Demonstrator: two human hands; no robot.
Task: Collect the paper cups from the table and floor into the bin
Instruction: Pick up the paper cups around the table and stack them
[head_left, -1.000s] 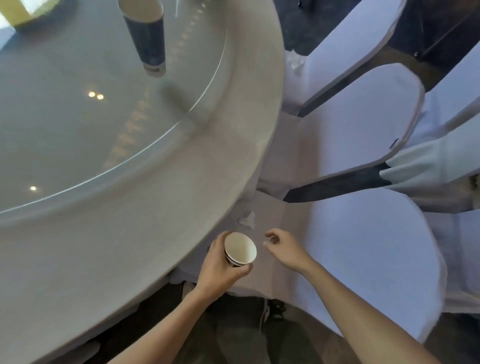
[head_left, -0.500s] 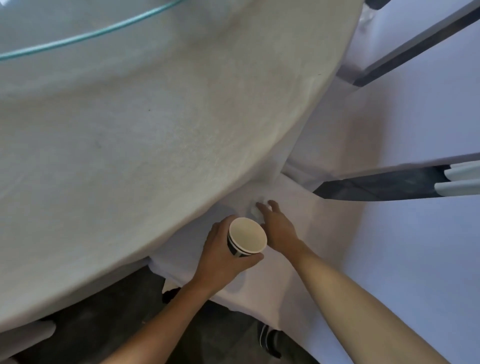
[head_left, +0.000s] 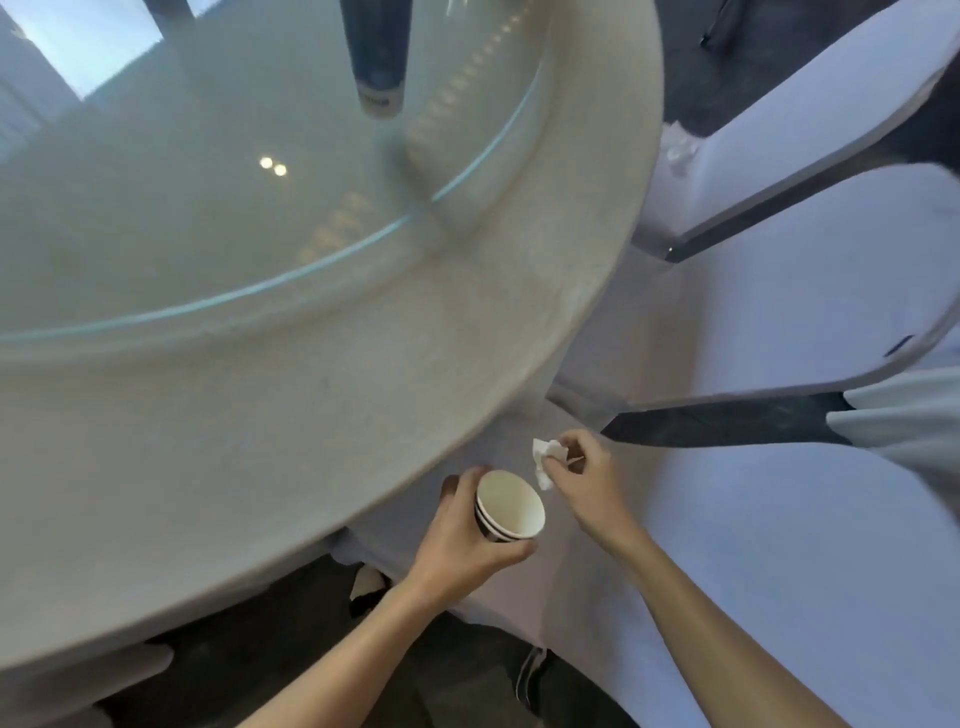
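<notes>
My left hand (head_left: 462, 540) is wrapped around a stack of paper cups (head_left: 509, 506), white inside with dark striped walls, held mouth-up just below the table's edge. Right beside the cups, my right hand (head_left: 584, 478) pinches a small crumpled white tissue (head_left: 545, 460) above a white chair seat. A tall dark blue paper cup (head_left: 376, 57) stands on the glass turntable at the far side, its top cut off by the frame. No bin is in view.
The round table (head_left: 363, 415) with its cream cloth fills the left, with a glass turntable (head_left: 208, 182) on top. White-covered chairs (head_left: 779, 312) crowd the right side, close to the table. Dark floor (head_left: 291, 639) and my shoe show below.
My right hand reached to the chair seat by the table's edge, closed on the white tissue and lifted it. The left hand kept hold of the cups. The view tilted down, then back up.
</notes>
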